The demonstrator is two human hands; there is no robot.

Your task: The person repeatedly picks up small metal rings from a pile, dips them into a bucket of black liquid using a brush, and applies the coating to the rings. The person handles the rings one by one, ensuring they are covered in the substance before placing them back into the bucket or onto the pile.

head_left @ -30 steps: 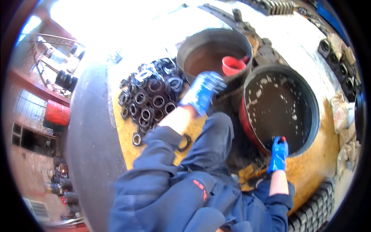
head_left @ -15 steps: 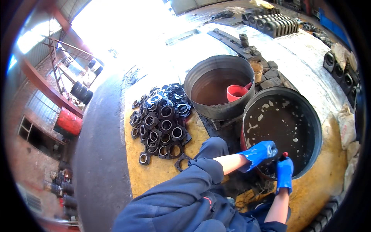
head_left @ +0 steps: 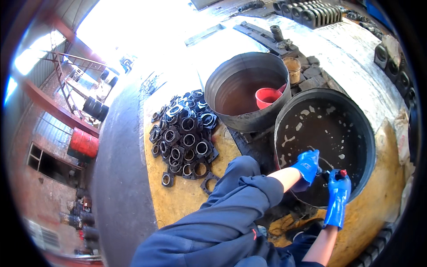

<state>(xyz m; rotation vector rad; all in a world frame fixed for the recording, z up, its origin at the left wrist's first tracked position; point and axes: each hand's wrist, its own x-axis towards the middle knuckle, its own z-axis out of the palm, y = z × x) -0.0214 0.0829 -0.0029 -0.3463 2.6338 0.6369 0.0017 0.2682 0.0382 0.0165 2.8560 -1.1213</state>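
Both hands wear blue rubber gloves above a round drum [head_left: 365,141] of dark liquid with pale foam patches. My left hand [head_left: 307,167] is over its near left part, fingers closed at a dark piece I cannot make out. To its right, my right hand [head_left: 339,190] grips a red-ended tool [head_left: 343,172], whose working end is not clear. The hands are close together, and a dark part shows between them. A thin pale curve, perhaps a ripple or a ring's edge, lies just beyond on the liquid.
A second drum [head_left: 243,124] of brown liquid stands farther left, with a red scoop [head_left: 266,98] in it. Left of my knee, many black square-flanged rings [head_left: 189,139] are heaped on the yellowish floor. A small bucket [head_left: 292,71] stands behind the drums.
My right hand has risen and moved right, turning the red-ended tool. My left hand has moved slightly farther in over the liquid. The view has shifted a little.
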